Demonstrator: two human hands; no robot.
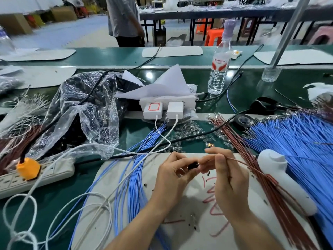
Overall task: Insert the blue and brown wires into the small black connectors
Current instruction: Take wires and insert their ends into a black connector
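Head view, lower centre of the frame: pinching a small black connector [193, 166] between the thumb and curled fingers of the left hand [173, 179]. Gripping a single brown wire [239, 161] in the right hand [225, 177], thumb and forefinger closed on it close to its end, and holding that end right up against the connector; impossible to tell whether seated inside. Working just above a white mat [180, 239] marked with red scribbles. Sitting with a brown wire bundle [286, 222] and a white handheld device [281, 179] at lower right, a fan of blue wires [297, 141] along the right edge, and more blue strands [137, 177] left of the wrists. Facing a power strip [45, 175] at lower left, a crumpled plastic bag [86, 109] at centre left and a water bottle [219, 73] at upper centre.
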